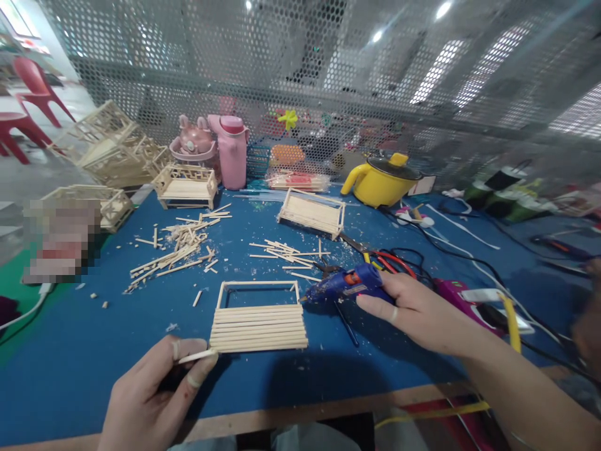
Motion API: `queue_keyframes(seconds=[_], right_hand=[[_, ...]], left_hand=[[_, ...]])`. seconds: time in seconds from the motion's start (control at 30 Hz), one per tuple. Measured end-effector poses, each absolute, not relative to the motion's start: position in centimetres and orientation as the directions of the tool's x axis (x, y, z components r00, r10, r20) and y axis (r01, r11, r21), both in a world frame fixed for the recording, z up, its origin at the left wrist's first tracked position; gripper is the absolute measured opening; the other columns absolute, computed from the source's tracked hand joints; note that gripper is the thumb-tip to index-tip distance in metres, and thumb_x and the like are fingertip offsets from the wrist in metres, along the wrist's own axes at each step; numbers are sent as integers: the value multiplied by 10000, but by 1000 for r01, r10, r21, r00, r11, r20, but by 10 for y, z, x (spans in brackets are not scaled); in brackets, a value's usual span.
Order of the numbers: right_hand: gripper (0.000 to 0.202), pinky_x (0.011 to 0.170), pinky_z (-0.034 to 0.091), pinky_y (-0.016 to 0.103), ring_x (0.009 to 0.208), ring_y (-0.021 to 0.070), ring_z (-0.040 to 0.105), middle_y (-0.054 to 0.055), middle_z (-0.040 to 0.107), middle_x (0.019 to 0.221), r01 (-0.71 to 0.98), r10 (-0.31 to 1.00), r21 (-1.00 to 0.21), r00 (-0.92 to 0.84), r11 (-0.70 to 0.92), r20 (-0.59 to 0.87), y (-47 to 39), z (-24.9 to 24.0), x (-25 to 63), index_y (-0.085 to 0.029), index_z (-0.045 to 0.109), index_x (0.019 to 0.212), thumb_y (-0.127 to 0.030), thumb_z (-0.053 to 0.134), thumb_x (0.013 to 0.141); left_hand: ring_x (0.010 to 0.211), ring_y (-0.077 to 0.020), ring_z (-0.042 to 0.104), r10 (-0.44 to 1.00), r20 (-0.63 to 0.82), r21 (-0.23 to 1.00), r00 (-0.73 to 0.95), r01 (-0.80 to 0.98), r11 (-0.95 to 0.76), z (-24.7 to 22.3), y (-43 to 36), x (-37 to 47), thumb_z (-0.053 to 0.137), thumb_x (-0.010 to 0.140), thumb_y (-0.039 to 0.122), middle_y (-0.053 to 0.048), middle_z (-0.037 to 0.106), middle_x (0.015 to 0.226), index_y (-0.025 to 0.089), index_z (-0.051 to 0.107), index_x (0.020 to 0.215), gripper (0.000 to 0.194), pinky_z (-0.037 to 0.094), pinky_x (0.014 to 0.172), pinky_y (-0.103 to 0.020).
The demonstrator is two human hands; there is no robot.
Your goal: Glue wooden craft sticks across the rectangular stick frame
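A wooden stick frame (259, 328) lies flat on the blue table, its near part covered by side-by-side sticks and its far part open. My left hand (162, 382) pinches a short thin stick (195, 357) at the frame's near left corner. In my right hand (413, 307) is a blue glue gun (350, 283), its nozzle at the frame's right side, by the edge of the laid sticks. Loose sticks (286, 252) lie behind the frame, and a bigger stick pile (181, 247) is at the left.
Small wooden beds (312, 213) stand farther back. A pink bottle (233, 156) and a yellow pot (387, 181) line the mesh partition (197, 56). Red-handled pliers (397, 263), black cables and a magenta device (462, 304) are on the right. A person's hand shows at the right edge.
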State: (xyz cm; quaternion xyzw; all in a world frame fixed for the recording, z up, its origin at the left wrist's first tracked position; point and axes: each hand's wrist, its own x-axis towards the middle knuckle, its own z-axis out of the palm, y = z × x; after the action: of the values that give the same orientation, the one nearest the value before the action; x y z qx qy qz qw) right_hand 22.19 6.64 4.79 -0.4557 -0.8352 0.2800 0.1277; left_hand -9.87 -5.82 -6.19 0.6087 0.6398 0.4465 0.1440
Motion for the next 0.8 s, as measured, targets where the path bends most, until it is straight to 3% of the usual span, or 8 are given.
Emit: queue_keyframes(seconds=[0.4,0.57,0.67,0.8], right_hand=[[387,902,517,478,978,290,664,50,716,1111,715,844,-572,-532,402,-72,68,48,227,-254,665,1162,-474,518,880],[373,837,553,494,889,330,679,29,744,957,743,890,-536,-455,400,33,74,49,223,-329,696,1093,-549,531,841],[339,758,582,464,834,327,691,8,751,931,677,857,-597,-514,430,34,74,51,202,-385,700,1075,-556,534,834],[346,782,567,430,887,300,684,-4,739,1020,598,761,-631,-649,495,-17,72,53,158,-357,671,1147,-504,517,875]], left_hand=[[636,-145,619,909,384,722,-166,667,-183,-60,-55,-96,588,839,493,6,677,740,249,691,842,264,476,602,-217],[662,-147,633,911,397,705,-109,672,-227,-55,-52,-97,579,872,383,-1,681,740,240,680,844,178,489,610,-226],[668,-140,631,912,405,692,-58,672,-264,-55,-50,-101,588,875,306,-3,678,743,229,664,849,111,489,601,-223],[721,-132,622,918,394,709,-56,654,-264,-56,-50,-102,586,883,252,-3,671,779,229,654,915,79,486,653,-228]])
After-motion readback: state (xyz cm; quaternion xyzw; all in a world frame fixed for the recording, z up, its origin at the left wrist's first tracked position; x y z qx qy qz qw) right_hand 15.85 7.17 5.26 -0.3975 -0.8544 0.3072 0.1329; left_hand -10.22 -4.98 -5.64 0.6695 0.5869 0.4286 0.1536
